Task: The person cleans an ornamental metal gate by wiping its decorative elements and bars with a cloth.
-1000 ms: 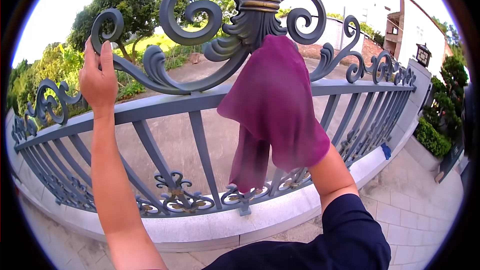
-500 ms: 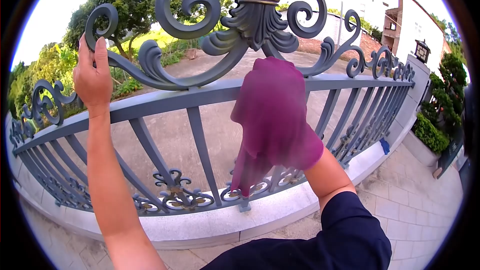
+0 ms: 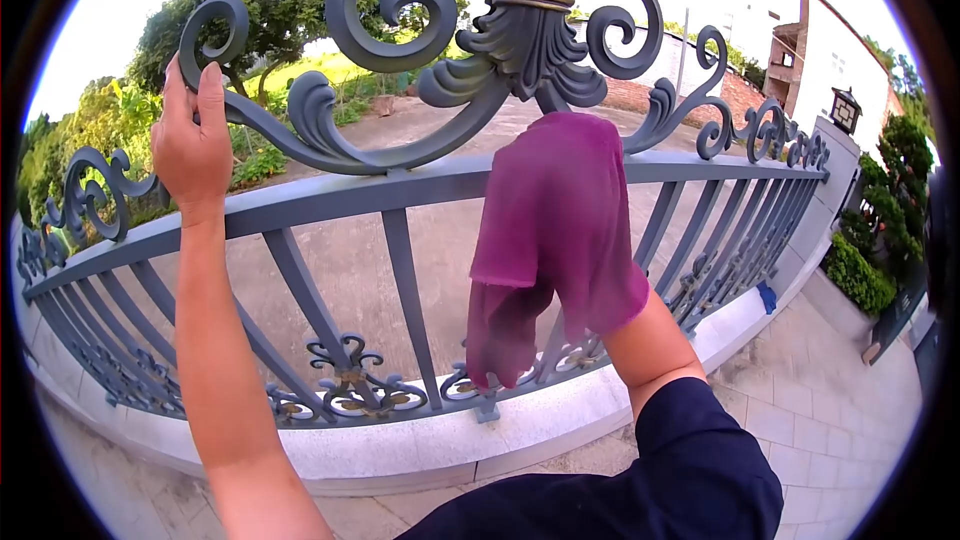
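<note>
My left hand [image 3: 194,140] is closed around the lower part of a grey metal scroll [image 3: 237,25] at the upper left of the fence, the thumb in front and the fingers partly behind. A purple cloth [image 3: 555,220] drapes over my right hand and hides its fingers; only my right forearm [image 3: 652,340] shows below it. The cloth lies against the grey top rail [image 3: 440,178] under the central leaf ornament [image 3: 525,45], which has a gold-coloured band. Its loose end hangs down in front of the bars.
Grey fence bars [image 3: 408,290] curve away on both sides above a pale stone ledge [image 3: 400,455]. A small blue cloth [image 3: 767,297] lies on the ledge at right, near a stone pillar [image 3: 815,190] with a lamp [image 3: 845,110]. Bushes [image 3: 860,275] stand beside paved ground [image 3: 790,410].
The purple cloth has shifted slightly and its folds hang differently over my right hand. My left hand stays on the scroll. The whole view has moved a little.
</note>
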Tool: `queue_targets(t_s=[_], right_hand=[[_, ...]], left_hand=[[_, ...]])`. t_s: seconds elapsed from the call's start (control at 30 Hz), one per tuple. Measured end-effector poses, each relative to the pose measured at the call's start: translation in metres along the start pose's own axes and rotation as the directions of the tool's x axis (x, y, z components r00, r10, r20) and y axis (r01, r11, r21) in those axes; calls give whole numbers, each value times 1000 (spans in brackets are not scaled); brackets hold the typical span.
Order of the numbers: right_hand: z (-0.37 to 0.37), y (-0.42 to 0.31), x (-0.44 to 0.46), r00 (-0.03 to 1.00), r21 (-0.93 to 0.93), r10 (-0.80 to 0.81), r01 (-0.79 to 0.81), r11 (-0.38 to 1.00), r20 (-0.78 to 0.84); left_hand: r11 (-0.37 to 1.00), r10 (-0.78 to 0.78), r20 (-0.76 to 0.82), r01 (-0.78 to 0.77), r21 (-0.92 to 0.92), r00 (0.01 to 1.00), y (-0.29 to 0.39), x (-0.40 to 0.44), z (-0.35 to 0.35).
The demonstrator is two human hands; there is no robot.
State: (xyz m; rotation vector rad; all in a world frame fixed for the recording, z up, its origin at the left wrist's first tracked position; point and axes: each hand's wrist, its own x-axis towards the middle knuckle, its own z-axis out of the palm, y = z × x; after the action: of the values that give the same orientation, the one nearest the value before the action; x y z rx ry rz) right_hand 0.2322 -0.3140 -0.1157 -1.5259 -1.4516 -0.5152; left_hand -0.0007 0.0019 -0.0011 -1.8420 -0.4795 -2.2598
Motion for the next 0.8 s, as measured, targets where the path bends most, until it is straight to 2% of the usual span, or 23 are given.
queue_targets(t_s=[0.2, 0.3, 0.33, 0.4, 0.43, 0.57, 0.67, 0.7, 0.73, 0.8], right_hand=[[-18, 11, 54, 987, 266, 92, -54, 963, -132], [-26, -1, 73, 988, 54, 99, -93, 994, -116], [-27, -6, 77, 985, 60, 136, -131, 990, -103], [-26, 2, 82, 981, 206, 161, -136, 969, -112], [-21, 15, 83, 979, 341, 151, -97, 935, -137], [-18, 34, 76, 996, 729, 70, -6, 685, -58], [-17, 12, 70, 992, 322, -55, 88, 943, -111], [-20, 9, 73, 976, -5, -156, 157, 988, -150], [-24, 8, 78, 952, -333, -268, 206, 920, -150], [-30, -17, 83, 915, -599, -378, 227, 768, -137]], left_hand=[[1000, -3, 4, 3, 11, 1000, -1, 0, 0], [1000, 3, -3, -3, 4, 1000, -4, 1, 0], [1000, 5, -4, -5, -6, 1000, -4, 1, 1], [1000, -1, 3, 1, 13, 1000, -4, 0, -1], [1000, -3, 8, 3, 20, 1000, -3, 0, -1], [1000, -16, 7, 16, 6, 1000, -4, 0, 0], [1000, 4, 1, -4, -13, 1000, -4, 0, 1], [999, 15, -6, -15, -28, 1000, -3, 0, 1], [999, 25, -18, -26, -40, 1000, -3, 1, 1], [1000, 16, 16, -16, -22, 1000, -2, 1, -2]])
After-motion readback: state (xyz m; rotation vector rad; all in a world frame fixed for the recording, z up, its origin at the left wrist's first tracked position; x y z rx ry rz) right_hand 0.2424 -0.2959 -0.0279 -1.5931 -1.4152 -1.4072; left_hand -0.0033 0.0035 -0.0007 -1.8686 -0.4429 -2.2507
